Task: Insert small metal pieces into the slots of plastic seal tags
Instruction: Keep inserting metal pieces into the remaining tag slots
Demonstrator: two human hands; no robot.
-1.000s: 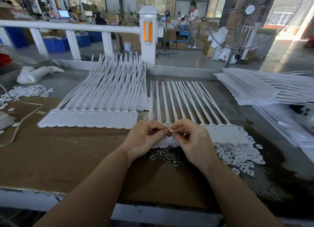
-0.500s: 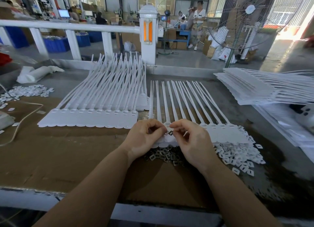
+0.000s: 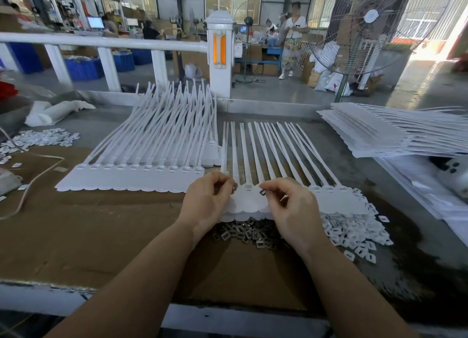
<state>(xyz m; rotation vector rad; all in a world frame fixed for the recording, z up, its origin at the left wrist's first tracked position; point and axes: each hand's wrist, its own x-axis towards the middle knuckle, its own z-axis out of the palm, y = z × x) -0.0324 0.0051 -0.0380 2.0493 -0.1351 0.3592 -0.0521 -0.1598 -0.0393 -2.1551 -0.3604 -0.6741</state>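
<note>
A row of joined white plastic seal tags (image 3: 331, 202) lies flat in front of me, its long tails pointing away. My left hand (image 3: 206, 202) pinches a small dark metal piece (image 3: 235, 186) at the row's left end. My right hand (image 3: 295, 207) pinches another small metal piece (image 3: 262, 192) just above the tag heads, a little to the right. A heap of loose metal pieces (image 3: 243, 232) lies on the cardboard under my wrists.
A second tag sheet (image 3: 121, 179) lies to the left, a stack of sheets (image 3: 395, 135) at the right. Small white plastic caps (image 3: 352, 236) are piled right of my hands, more at the far left (image 3: 43, 137). A standing fan (image 3: 354, 31) and a white railing (image 3: 101, 43) are behind.
My hands have drawn apart: the fingertips that met over one tag head now each hold a separate metal piece, the right hand shifted slightly right.
</note>
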